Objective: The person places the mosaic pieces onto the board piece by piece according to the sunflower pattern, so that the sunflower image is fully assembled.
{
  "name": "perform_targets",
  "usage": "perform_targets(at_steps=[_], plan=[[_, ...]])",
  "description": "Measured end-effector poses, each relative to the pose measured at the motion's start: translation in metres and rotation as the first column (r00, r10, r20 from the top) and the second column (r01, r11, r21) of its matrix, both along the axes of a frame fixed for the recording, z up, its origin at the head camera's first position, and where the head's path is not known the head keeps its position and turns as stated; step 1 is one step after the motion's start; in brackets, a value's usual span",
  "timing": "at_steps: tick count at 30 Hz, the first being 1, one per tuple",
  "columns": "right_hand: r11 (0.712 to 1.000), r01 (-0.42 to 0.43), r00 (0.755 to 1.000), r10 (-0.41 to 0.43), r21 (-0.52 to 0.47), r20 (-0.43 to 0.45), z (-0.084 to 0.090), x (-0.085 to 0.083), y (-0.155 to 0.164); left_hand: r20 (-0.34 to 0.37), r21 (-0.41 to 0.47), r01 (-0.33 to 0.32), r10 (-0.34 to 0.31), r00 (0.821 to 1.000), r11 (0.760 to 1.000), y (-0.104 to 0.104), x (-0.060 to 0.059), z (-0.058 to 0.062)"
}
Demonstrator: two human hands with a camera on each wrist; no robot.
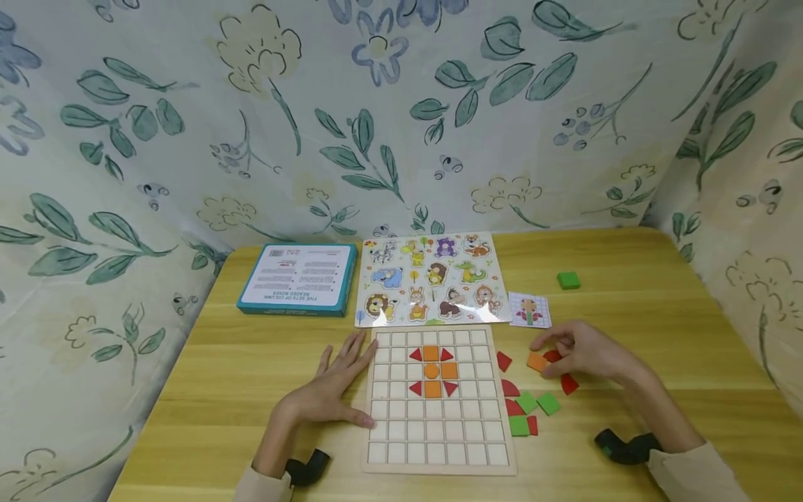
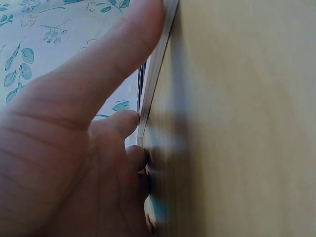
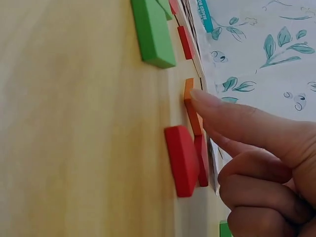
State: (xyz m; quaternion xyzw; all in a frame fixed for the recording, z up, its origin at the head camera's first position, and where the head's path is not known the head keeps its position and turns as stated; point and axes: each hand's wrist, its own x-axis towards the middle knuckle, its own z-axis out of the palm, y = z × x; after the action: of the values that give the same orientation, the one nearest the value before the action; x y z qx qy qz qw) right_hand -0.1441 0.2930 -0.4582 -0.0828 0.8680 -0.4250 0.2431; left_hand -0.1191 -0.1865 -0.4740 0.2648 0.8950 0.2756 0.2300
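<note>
left hand: laid flat, fingers spread, against left edge of grid board | right hand: orange tile pinched on table, right of board, red pieces just beside

grid board centre | animal puzzle behind | box behind-left | loose pieces right

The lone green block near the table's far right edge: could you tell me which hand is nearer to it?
Right. The right hand lies just short of the green block, touching an orange tile. The left hand rests flat against the grid board's left edge, far across the table.
</note>
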Motion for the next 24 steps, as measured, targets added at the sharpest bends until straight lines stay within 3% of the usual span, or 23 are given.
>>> perform_targets(at_steps=[11,17,24], plan=[[1.000,0.007,1.000,-0.007,0.010,0.003,-0.002,0.000,-0.003,-0.003,0.018,-0.003,0.003,1.000,1.000,-0.001,0.002,-0.002],[1.000,0.006,0.999,-0.005,0.025,-0.050,-0.002,0.001,-0.005,-0.004,0.009,0.002,-0.002,1.000,1.000,-0.002,0.002,-0.004],[0.999,0.049,0.995,-0.050,-0.015,-0.092,0.006,0.005,-0.021,-0.034,0.081,0.018,-0.016,0.999,0.997,-0.003,0.003,-0.006]])
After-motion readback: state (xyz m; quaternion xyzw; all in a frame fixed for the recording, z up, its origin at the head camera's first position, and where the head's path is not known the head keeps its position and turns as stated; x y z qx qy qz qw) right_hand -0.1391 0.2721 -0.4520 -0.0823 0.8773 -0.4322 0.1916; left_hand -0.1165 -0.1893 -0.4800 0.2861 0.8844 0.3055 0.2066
